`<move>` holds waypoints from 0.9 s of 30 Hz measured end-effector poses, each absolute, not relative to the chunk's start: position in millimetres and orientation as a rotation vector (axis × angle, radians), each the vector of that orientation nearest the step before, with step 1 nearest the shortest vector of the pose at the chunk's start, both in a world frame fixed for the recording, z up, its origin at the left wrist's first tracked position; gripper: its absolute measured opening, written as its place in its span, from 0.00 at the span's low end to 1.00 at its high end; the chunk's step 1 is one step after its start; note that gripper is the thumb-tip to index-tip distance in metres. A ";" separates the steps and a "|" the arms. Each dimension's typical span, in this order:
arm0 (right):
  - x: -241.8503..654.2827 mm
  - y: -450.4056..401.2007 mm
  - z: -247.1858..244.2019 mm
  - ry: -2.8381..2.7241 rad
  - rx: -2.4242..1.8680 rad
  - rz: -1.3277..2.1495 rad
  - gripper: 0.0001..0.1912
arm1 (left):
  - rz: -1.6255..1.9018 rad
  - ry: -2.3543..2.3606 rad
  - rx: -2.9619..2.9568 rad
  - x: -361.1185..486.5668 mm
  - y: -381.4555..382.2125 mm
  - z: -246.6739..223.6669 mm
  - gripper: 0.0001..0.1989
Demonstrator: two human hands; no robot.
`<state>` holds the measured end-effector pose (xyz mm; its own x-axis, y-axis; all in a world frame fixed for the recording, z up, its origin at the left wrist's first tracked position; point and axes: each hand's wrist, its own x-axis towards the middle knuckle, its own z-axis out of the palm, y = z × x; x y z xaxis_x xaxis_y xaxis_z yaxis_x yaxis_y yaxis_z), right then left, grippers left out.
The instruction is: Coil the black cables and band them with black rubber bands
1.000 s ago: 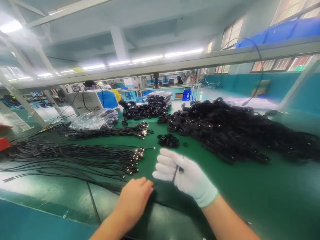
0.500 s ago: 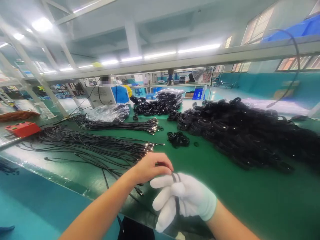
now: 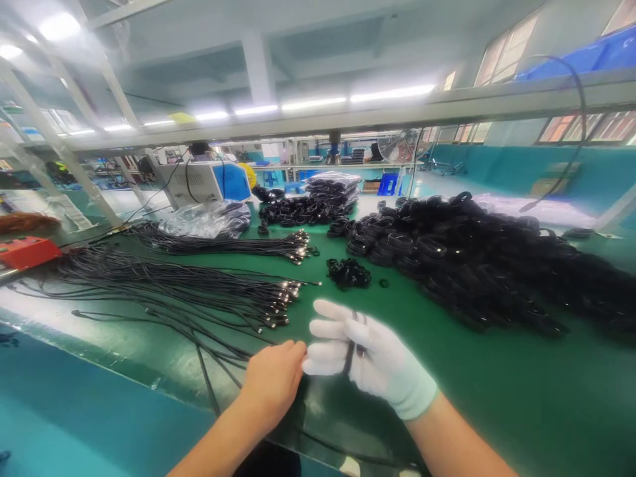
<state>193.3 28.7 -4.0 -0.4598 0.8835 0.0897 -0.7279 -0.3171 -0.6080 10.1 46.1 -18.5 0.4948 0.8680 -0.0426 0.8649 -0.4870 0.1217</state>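
My right hand (image 3: pixel 370 351), in a white glove, has its palm turned up and its fingers stretched to the left. Its thumb presses a looped black cable (image 3: pixel 349 358) against the palm and fingers. Beside those fingertips, my bare left hand (image 3: pixel 275 377) is closed, knuckles up, on the cable; the part in its grip is hidden. A length of black cable hangs below the hands near the table's front edge. Left of my hands, straight black cables (image 3: pixel 199 285) lie in a spread bundle, their metal plugs pointing right.
A large heap of coiled black cables (image 3: pixel 462 258) covers the right side. Ahead lie a small pile of black rings (image 3: pixel 348 273), a second cable bundle (image 3: pixel 238 246) and a clear plastic bag (image 3: pixel 209 218). A red box (image 3: pixel 28 252) stands at left. A shelf beam (image 3: pixel 298 129) crosses above.
My left hand has moved down and toward me, from above the gloved fingers to beside their tips. My right hand has risen slightly and turned. The view has shifted a little to the right.
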 end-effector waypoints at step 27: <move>163.8 14.8 -23.8 -0.723 -0.259 2.378 0.20 | 0.552 0.744 1.975 6.7 88.8 16.7 0.05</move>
